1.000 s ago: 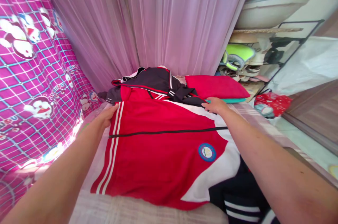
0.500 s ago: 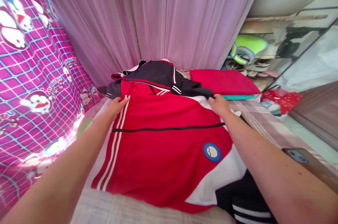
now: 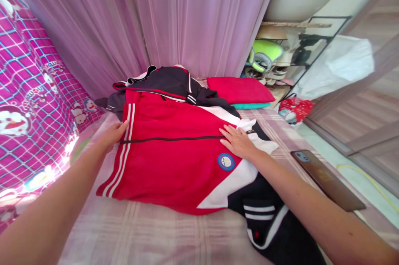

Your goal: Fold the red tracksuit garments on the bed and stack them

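A red, white and black zip jacket [image 3: 174, 169] lies flat, front up, with a round blue-and-white badge [image 3: 226, 162] on its chest. At the left, my left hand [image 3: 114, 134] is closed on the white-striped hem beside the zip's lower end; its fingers are partly hidden. My right hand [image 3: 239, 142] rests on the upper chest near the white collar [image 3: 264, 142], fingers spread and palm down. One black sleeve with white stripes [image 3: 260, 211] is bent toward the near side, partly behind my right forearm.
Behind the jacket lies a heap of dark clothing [image 3: 168, 80]. Folded red cloth [image 3: 238, 89] sits atop teal cloth [image 3: 254, 106] at the back right. A brown-cased phone [image 3: 327, 179] lies near the bed's right edge. Purple curtains [image 3: 193, 15] hang behind; a shoe rack [image 3: 307, 65] stands beyond.
My right hand has left the jacket's far edge and now lies flat near the collar. My left hand has slid nearer along the hem toward the zip. The view has turned right.
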Demonstrator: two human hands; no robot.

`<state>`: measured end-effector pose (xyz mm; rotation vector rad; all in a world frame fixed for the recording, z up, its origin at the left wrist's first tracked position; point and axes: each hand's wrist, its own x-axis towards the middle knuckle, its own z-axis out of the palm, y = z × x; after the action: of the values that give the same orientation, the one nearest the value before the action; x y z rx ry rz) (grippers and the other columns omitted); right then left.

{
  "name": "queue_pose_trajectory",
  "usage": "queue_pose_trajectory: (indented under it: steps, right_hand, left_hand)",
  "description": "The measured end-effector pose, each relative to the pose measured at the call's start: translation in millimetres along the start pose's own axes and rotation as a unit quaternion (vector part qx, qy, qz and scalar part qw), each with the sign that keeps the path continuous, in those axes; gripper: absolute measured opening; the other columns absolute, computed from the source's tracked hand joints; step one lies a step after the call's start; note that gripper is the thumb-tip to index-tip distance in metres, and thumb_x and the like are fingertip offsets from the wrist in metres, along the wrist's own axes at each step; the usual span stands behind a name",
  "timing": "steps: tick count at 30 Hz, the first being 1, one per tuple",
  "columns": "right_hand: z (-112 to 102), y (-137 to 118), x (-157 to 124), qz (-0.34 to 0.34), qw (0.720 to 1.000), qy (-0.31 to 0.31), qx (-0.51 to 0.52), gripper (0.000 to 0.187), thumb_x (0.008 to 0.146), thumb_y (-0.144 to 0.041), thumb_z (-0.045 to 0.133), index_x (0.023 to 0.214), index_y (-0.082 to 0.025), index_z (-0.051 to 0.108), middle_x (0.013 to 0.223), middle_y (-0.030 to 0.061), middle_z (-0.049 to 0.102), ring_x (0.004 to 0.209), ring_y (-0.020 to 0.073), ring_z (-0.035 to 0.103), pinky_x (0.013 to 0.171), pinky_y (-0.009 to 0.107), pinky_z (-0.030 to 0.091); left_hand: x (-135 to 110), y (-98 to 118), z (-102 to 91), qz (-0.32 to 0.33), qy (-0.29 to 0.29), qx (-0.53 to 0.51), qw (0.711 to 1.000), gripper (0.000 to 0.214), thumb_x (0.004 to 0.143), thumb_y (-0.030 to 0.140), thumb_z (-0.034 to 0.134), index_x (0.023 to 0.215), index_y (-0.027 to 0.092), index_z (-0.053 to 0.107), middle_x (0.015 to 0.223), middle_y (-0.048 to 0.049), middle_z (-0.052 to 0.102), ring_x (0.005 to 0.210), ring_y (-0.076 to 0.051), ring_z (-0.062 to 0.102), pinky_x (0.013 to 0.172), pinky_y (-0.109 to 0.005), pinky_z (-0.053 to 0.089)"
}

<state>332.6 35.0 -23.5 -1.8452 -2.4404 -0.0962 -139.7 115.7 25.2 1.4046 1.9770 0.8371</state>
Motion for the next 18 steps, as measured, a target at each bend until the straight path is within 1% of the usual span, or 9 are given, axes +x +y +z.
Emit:
queue_pose_trajectory:
  steps: [2, 3, 6, 9, 11, 13, 16, 18]
  right_hand:
    - [2, 4, -4, 0.013, 1.000, -0.010, -0.014, 0.058, 0.101, -0.046, 0.026, 0.150, -0.021, 0.043, 0.158, 0.0132, 0.038, 0.145, 0.0284, 0.036, 0.117, 0.055, 0.025]
    - [2, 4, -4, 0.021, 1.000, -0.014, -0.017, 0.058, 0.101, -0.045, 0.026, 0.151, -0.021, 0.042, 0.158, 0.0134, 0.037, 0.145, 0.0286, 0.036, 0.117, 0.055, 0.025]
    - [-2, -3, -4, 0.062, 0.998, -0.016, -0.025, 0.058, 0.100, -0.043, 0.029, 0.151, -0.020, 0.042, 0.158, 0.0149, 0.038, 0.145, 0.0304, 0.035, 0.117, 0.056, 0.024]
    - [-12, -20, -11, 0.077, 0.997, -0.003, -0.012, 0.060, 0.097, -0.042, 0.036, 0.152, -0.020, 0.039, 0.158, 0.0162, 0.038, 0.144, 0.0329, 0.035, 0.115, 0.058, 0.024]
    - [-18, -33, -20, 0.065, 0.998, -0.001, 0.007, 0.061, 0.095, -0.043, 0.039, 0.153, -0.023, 0.038, 0.159, 0.0152, 0.036, 0.144, 0.0337, 0.035, 0.115, 0.058, 0.026]
    - [-23, -45, -32, 0.052, 0.998, -0.010, 0.024, 0.062, 0.095, -0.046, 0.039, 0.153, -0.025, 0.039, 0.159, 0.0138, 0.035, 0.144, 0.0335, 0.035, 0.115, 0.056, 0.028]
    - [-25, -57, -50, 0.049, 0.997, -0.047, 0.039, 0.063, 0.095, -0.051, 0.040, 0.153, -0.025, 0.039, 0.161, 0.0132, 0.033, 0.145, 0.0332, 0.033, 0.114, 0.054, 0.030]
    - [-22, -59, -60, 0.062, 0.995, -0.072, 0.039, 0.063, 0.095, -0.052, 0.040, 0.152, -0.025, 0.040, 0.161, 0.0131, 0.032, 0.146, 0.0328, 0.031, 0.115, 0.054, 0.030]
  left_hand:
    - [-25, -13, -11.0, -0.043, -0.058, -0.067, 0.995, 0.043, 0.079, 0.058, 0.059, 0.094, 0.020, 0.072, 0.089, -0.0074, 0.077, 0.087, -0.025, 0.071, 0.082, -0.039, 0.058]
    - [-39, -17, -17.0, -0.059, -0.073, -0.083, 0.992, 0.040, 0.078, 0.055, 0.061, 0.094, 0.021, 0.072, 0.089, -0.0063, 0.077, 0.087, -0.025, 0.072, 0.081, -0.038, 0.058]
    - [-78, -25, -31.4, -0.080, -0.086, -0.073, 0.990, 0.034, 0.077, 0.052, 0.065, 0.094, 0.022, 0.071, 0.089, -0.0040, 0.077, 0.084, -0.023, 0.072, 0.076, -0.035, 0.058]
    - [-108, -30, -36.9, -0.098, -0.128, -0.073, 0.984, 0.035, 0.075, 0.053, 0.068, 0.090, 0.022, 0.070, 0.089, -0.0044, 0.078, 0.086, -0.022, 0.072, 0.075, -0.033, 0.058]
    - [-122, -33, -37.0, -0.099, -0.151, -0.083, 0.980, 0.037, 0.073, 0.056, 0.069, 0.088, 0.022, 0.068, 0.088, -0.0049, 0.078, 0.087, -0.023, 0.072, 0.075, -0.033, 0.058]
    - [-132, -35, -36.3, -0.097, -0.159, -0.086, 0.979, 0.040, 0.071, 0.058, 0.070, 0.087, 0.021, 0.066, 0.087, -0.0054, 0.077, 0.085, -0.023, 0.072, 0.073, -0.033, 0.058]
    - [-141, -38, -36.9, -0.086, -0.147, -0.069, 0.983, 0.042, 0.071, 0.060, 0.068, 0.085, 0.021, 0.064, 0.084, -0.0060, 0.077, 0.082, -0.024, 0.072, 0.068, -0.032, 0.056]
    - [-143, -41, -39.2, -0.061, -0.110, 0.002, 0.992, 0.039, 0.072, 0.059, 0.066, 0.082, 0.021, 0.063, 0.078, -0.0054, 0.075, 0.078, -0.024, 0.071, 0.064, -0.031, 0.053]
